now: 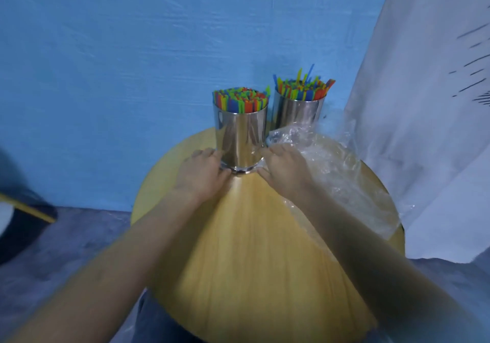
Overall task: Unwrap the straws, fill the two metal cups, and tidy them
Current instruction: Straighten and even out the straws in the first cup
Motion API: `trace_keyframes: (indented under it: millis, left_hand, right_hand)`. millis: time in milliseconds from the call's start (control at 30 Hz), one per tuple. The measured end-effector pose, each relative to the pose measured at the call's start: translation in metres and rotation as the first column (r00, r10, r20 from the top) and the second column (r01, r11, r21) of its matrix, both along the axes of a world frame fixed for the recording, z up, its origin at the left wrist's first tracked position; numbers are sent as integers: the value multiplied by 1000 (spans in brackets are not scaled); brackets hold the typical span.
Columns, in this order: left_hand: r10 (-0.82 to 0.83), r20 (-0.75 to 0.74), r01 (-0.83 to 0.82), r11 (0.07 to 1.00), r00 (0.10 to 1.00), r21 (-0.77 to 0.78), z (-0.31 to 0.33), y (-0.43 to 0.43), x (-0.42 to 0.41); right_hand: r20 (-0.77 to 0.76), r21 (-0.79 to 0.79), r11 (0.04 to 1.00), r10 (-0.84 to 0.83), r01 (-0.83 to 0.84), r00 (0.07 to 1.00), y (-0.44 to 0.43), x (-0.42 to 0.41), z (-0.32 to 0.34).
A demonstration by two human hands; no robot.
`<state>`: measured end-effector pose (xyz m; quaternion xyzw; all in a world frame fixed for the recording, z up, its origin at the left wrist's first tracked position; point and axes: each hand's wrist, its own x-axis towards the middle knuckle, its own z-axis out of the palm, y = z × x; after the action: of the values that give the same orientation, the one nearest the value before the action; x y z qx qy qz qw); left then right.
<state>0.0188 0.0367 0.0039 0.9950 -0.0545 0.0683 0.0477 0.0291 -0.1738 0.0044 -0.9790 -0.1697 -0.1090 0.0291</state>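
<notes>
straws (240,101) stand upright in the near cup (240,136), dead ahead on the table (252,250); your left hand (201,174) and right hand (285,170) clasp its base from either side, equally near.

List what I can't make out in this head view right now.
1. Far cup: base hidden by near cup and wrap.
2. Whether left hand and right hand grip the near cup: blurred where they meet it.
3. Table under the wrap: glare hides what lies beneath.
</notes>
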Motion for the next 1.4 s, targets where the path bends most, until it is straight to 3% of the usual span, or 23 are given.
trace_keyframes:
  millis: [100,233,367,533,600,667,767,900,1100,1300,1400]
  left_hand:
    - [55,-24,-55,998,998,3,4,14,32]
    - [11,-43,-14,998,999,-65,5,20,59]
    - [-67,-78,40,950,995,-309,0,26,71]
    - [-50,-37,30,905,998,-423,-5,29,54]
    - [-32,-56,-1,856,998,-517,-8,38,41]
    - [-43,-81,-22,740,996,-673,-3,45,27]
    - [-112,-82,-3,576,990,-817,13,42,9]
    - [-155,-67,37,584,986,-811,23,35,-21]
    - [-227,-87,62,575,970,-816,24,31,-84]
    - [-297,13,164,492,955,-855,49,11,-126]
    - [-351,30,210,488,936,-847,53,5,-142]
  right_hand:
    - [35,-68,996,-49,52,998,6,27,3]
    - [12,-83,988,-133,133,991,11,45,9]
    - [-89,70,984,-160,167,983,17,54,5]
    - [-185,201,957,-173,210,967,23,48,5]
    - [-243,227,951,-153,210,958,20,41,8]
    - [-309,269,944,-101,189,946,16,30,16]
    - [-385,464,870,31,165,922,16,11,33]
    - [-397,655,736,144,170,906,15,-26,41]
    - [-352,739,660,205,136,913,-9,-98,41]
    - [-273,811,578,239,89,932,-23,-143,46]
    - [-238,796,603,231,53,943,-31,-158,53]
